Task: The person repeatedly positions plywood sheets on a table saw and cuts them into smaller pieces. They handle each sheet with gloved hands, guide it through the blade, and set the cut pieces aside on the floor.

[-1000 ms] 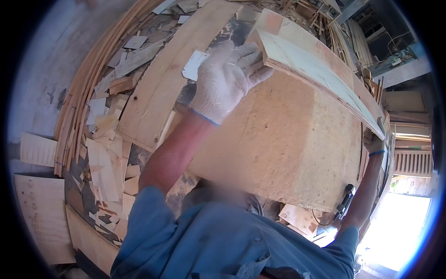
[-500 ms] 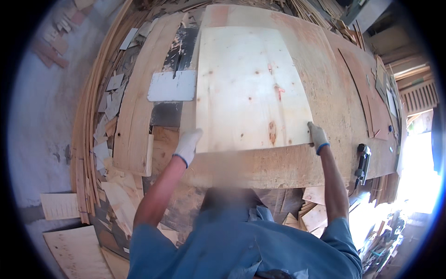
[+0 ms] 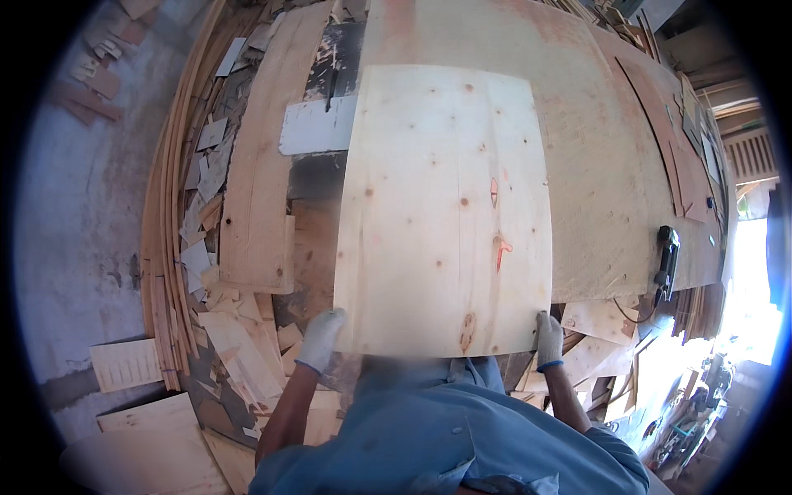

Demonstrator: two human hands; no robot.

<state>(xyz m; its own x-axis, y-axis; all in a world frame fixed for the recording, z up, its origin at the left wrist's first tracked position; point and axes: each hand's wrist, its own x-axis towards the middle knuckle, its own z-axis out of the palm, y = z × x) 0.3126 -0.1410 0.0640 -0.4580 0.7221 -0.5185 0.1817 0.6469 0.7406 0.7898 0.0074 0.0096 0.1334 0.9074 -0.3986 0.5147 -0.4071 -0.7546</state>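
A pale plywood sheet (image 3: 433, 173) with knots and red marks lies in front of me, its near edge close to my body. My left hand (image 3: 322, 337), in a white knitted glove with a blue cuff, is closed on the sheet's left edge by the near corner. Gloved the same way, my right hand (image 3: 549, 337) grips the right edge by the other near corner. Some fingers of both hands are hidden by the sheet. Beneath its far part is a large worn wooden tabletop (image 3: 602, 198).
Left of the sheet are a white plate (image 3: 309, 128) and a dark slotted strip (image 3: 337, 62), beside a long board (image 3: 260, 165). A black handheld tool (image 3: 667, 260) with a cord rests at the tabletop's right edge. Wood offcuts (image 3: 239, 346) litter the floor at left.
Both hands have drawn the plywood sheet toward my body, so its near edge now reaches past the tabletop's front edge. The hands keep their grip at the near corners.
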